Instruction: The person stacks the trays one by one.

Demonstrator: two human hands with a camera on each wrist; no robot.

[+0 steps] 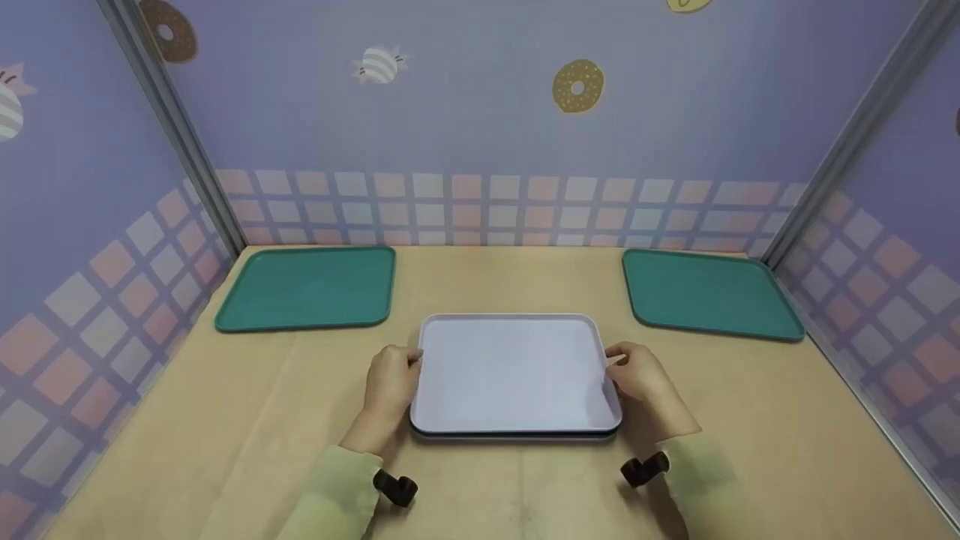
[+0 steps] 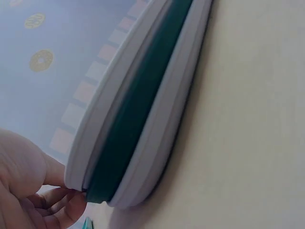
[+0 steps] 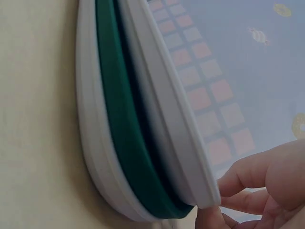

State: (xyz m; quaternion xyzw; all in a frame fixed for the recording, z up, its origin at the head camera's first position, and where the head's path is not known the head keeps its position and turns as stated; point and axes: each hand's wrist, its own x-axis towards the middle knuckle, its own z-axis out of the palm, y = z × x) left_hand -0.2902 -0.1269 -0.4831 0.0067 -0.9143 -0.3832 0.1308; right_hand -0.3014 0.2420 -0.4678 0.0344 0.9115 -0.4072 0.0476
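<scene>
A stack of rectangular trays sits in front of me, with a white tray (image 1: 514, 371) on top, a green tray (image 2: 136, 109) under it and another white tray (image 2: 159, 119) at the bottom. My left hand (image 1: 390, 384) pinches the top tray's left rim between thumb and curled fingers. On the opposite side my right hand (image 1: 643, 376) grips the right rim in the same way. In the right wrist view a dark gap shows between the top tray and the green one (image 3: 121, 109), so the top tray is slightly raised there.
One flat green tray (image 1: 315, 289) lies at the back left of the table (image 1: 510, 277), and a second green tray (image 1: 709, 292) lies at the back right. Patterned walls (image 1: 465, 112) enclose the back and both sides.
</scene>
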